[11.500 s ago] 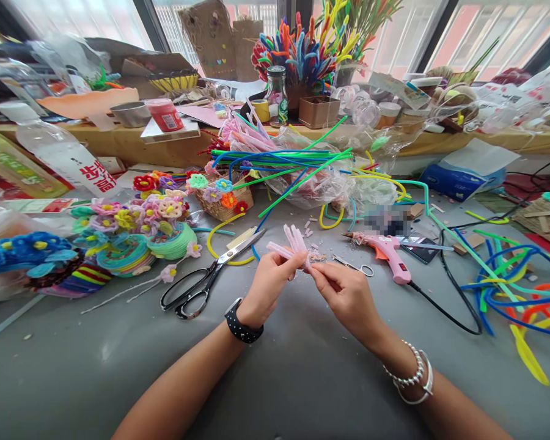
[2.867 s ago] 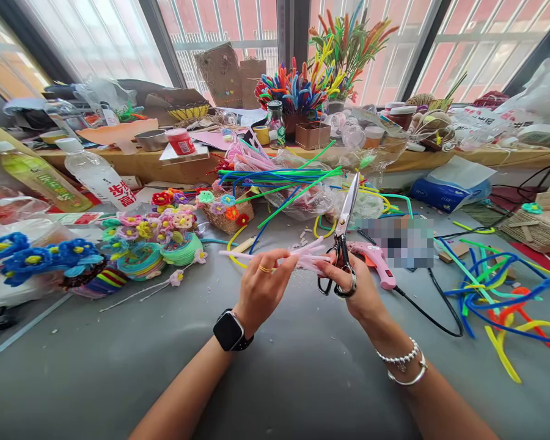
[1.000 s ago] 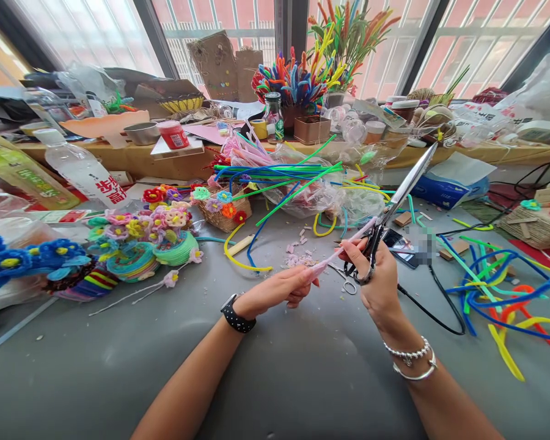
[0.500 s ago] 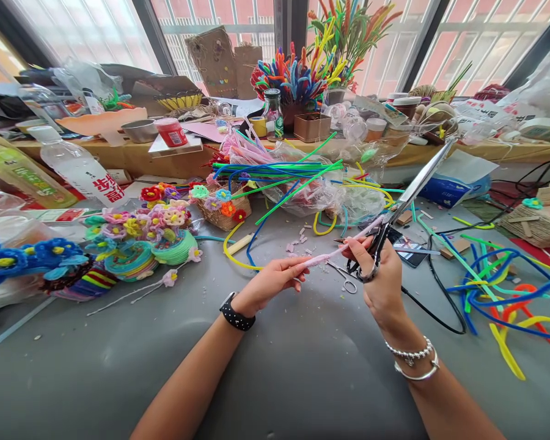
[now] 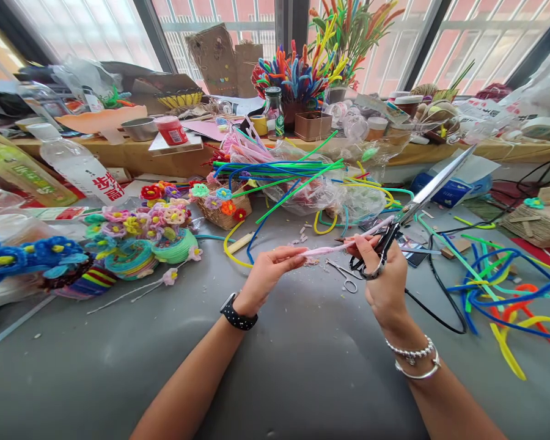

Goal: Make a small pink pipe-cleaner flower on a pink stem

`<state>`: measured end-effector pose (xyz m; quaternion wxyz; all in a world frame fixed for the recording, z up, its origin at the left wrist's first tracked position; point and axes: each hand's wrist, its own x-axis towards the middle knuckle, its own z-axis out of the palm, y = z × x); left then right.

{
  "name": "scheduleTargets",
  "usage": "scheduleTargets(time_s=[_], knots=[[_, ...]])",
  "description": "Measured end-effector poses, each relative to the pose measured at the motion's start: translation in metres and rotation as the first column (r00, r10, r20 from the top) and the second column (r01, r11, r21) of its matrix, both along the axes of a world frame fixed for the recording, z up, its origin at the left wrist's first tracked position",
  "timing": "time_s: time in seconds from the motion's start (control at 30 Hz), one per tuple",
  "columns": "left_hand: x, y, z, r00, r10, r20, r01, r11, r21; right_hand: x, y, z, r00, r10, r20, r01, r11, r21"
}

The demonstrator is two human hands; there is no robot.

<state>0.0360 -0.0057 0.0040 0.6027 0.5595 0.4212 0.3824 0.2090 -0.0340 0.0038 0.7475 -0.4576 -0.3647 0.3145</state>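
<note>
My left hand [image 5: 268,274] pinches the near end of a thin pale pink pipe cleaner [image 5: 343,243] above the grey table [image 5: 275,379]. My right hand [image 5: 385,278] has fingers through the black handles of large silver scissors [image 5: 433,186], whose blades point up and to the right. The thumb and forefinger of that same hand also pinch the pipe cleaner further along, so it is stretched between both hands. Pink trimmings [image 5: 302,235] lie on the table just beyond my left hand.
Small snips [image 5: 343,275] and a black cable [image 5: 440,311] lie by my right hand. Loose coloured pipe cleaners [image 5: 499,287] sprawl at right, a bagged bundle [image 5: 293,174] behind. Finished pipe-cleaner flowers and baskets [image 5: 142,235] crowd the left, bottles [image 5: 76,162] beyond.
Both hands drifted slightly right and the pipe cleaner is pulled straighter. The scissors tilted lower toward the right. Much earlier the scissors lay on the table at left and my hands held only pink pieces.
</note>
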Motion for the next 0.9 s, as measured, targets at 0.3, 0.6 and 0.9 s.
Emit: scheduleTargets(time_s=[0.3, 0.6, 0.9], knots=[[-0.001, 0.000, 0.001, 0.981, 0.187, 0.044, -0.192, 0.969, 0.157, 0.000, 0.000, 0.001, 0.999, 0.027, -0.029, -0.026, 0.999, 0.019], [-0.025, 0.018, 0.005, 0.870, 0.421, 0.256, -0.433, 0.901, -0.011, 0.004, -0.002, 0.002, 0.984, 0.154, 0.094, -0.142, 0.983, -0.120], [-0.042, 0.032, 0.007, 0.702, 0.539, 0.465, -0.498, 0.839, -0.220, -0.002, -0.028, 0.017, 0.787, 0.604, 0.127, -0.498, 0.743, -0.448]])
